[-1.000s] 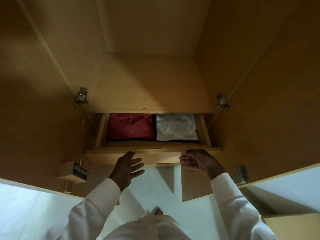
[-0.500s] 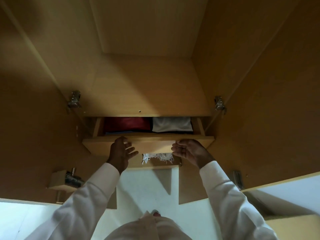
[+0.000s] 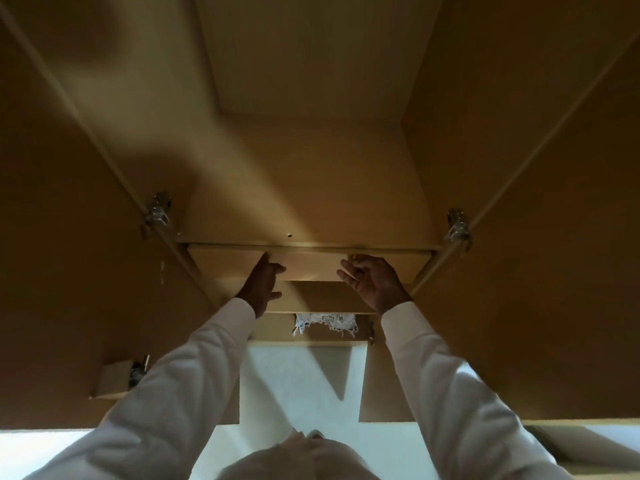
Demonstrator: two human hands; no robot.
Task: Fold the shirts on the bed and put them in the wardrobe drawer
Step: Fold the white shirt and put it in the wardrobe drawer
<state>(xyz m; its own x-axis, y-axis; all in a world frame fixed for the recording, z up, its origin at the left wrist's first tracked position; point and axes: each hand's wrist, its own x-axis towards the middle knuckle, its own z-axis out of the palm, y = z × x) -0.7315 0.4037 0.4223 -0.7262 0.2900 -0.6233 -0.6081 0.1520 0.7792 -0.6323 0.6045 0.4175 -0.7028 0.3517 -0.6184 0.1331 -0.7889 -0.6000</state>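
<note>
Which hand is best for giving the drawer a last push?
Probably the left hand: its fingers lie flat on the light wooden drawer front. The right hand is turned sideways, fingertips near the top edge.

The drawer (image 3: 308, 268) shows only its front panel, and its inside is completely out of sight. The left hand (image 3: 259, 285) on that panel hides its palm. Do the right hand (image 3: 372, 282) fingertips hook the drawer's top edge or just press it? Can't tell. Just below the drawer, a white frayed scrap (image 3: 325, 325) peeks from a dark gap, too unclear to identify. Further below, the left sleeve (image 3: 166, 393) and right sleeve (image 3: 443, 393) run off the bottom edge.
</note>
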